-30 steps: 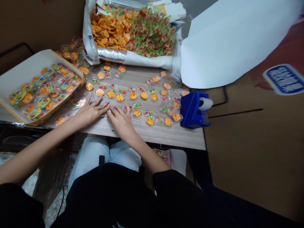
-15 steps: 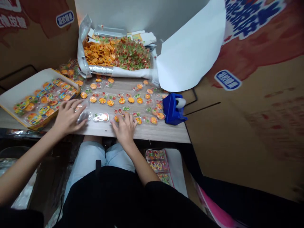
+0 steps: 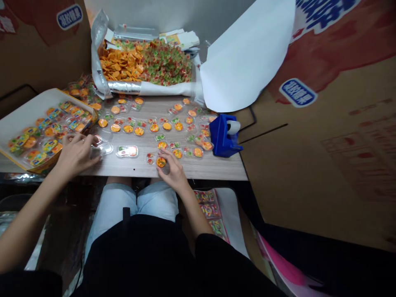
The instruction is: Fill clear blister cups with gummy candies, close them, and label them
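Near the table's front edge, my right hand (image 3: 175, 171) grips a clear candy pack (image 3: 150, 158) by its right end. The pack holds red gummy pieces at one end and an orange disc at the other. Lying to its left is a filled clear pack with a pale insert (image 3: 127, 151). My left hand (image 3: 77, 153) rests beside some empty clear plastic shells (image 3: 107, 148), its fingers bent and its thumb apart. Whether the fingertips touch the shells is unclear. Several filled candy packs (image 3: 167, 126) lie in rows on the table.
A yellow-edged carton (image 3: 9, 128) of finished packs stands at the left. Behind is a foil-lined bin (image 3: 154, 88) with orange discs and red-green gummies. A blue tape dispenser (image 3: 223, 138) stands at the right edge, beside a large cardboard box (image 3: 309, 165). White paper (image 3: 244, 57) hangs above.
My right hand has drawn a candy pack toward the table's front edge and turned it sideways. My left hand has slid slightly left, away from the empty shells. The view has shifted a little.
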`<state>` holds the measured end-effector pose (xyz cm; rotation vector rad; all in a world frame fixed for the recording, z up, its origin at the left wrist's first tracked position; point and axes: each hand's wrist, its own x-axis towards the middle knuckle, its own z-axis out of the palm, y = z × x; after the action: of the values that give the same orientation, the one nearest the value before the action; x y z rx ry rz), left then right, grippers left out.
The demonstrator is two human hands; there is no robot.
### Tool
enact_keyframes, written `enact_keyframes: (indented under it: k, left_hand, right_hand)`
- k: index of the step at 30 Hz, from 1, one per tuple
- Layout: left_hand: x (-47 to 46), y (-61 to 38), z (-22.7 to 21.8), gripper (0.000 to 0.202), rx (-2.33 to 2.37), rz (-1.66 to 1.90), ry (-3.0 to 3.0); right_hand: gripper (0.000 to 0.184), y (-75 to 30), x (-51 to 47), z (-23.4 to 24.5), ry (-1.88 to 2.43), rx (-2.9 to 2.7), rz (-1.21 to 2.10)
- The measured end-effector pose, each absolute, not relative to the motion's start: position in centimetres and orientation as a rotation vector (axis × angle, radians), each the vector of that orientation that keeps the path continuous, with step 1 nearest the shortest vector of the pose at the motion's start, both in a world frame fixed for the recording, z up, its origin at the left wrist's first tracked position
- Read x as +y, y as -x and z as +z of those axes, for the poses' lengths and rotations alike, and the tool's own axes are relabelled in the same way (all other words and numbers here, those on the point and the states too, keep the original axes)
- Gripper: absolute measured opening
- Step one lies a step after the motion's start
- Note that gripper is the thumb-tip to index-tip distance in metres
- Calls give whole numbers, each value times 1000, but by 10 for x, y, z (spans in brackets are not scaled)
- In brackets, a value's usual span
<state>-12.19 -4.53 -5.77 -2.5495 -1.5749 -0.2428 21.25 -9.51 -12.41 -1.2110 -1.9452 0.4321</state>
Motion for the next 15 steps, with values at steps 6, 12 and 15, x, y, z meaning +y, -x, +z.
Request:
enact_keyframes:
  k: [6,12,15]
  left_hand:
    - [-36,121,-54,32,-1645,-299,2631]
    - [-50,101,-28,38,-1665,-416,2527]
    - [-61,63,-24,33,-1566,-530,2726]
  right_hand:
    - [41,-213,-89,-121,1058,-2068,457]
    - [32,-216,-92,-118,1164,-2044,336]
    - [40,-213,-92,-115,1281,-2132,316]
